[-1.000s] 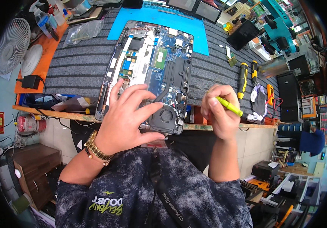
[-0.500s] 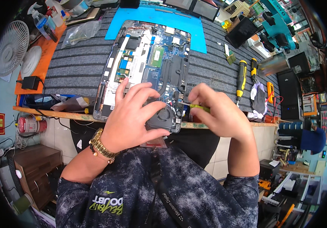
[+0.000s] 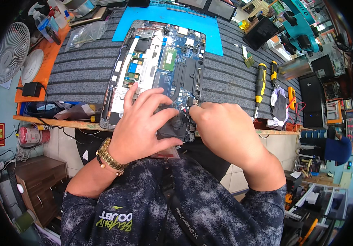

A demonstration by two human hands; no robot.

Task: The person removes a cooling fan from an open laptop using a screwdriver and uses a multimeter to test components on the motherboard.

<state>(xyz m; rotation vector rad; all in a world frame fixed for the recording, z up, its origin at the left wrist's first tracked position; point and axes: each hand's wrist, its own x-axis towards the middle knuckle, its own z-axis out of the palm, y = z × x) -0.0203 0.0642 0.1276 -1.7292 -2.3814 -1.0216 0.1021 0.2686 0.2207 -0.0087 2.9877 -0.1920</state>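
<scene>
An opened laptop body [image 3: 167,61], showing its blue board, white plate and black fan, lies lengthwise on a ribbed grey mat [image 3: 82,69], partly over a blue silicone mat [image 3: 168,14]. My left hand [image 3: 143,127] rests spread across its lower part, fingers slightly bent. My right hand [image 3: 230,131] is closed at the laptop's lower right edge beside the fan [image 3: 172,129]. The slim green tool it held in the earlier frames is now hidden behind my fingers.
Yellow-black screwdrivers [image 3: 261,82], a multimeter [image 3: 292,98] and a teal microscope [image 3: 297,30] are at the right. A white fan [image 3: 8,53], a spray bottle [image 3: 41,24] and a plastic bag [image 3: 86,35] are at the left. A person in blue [image 3: 336,149] stands at far right.
My right hand moved left onto the laptop's edge, turning so the green tool went out of sight. My left hand shifted slightly; the laptop appears a little higher in the picture.
</scene>
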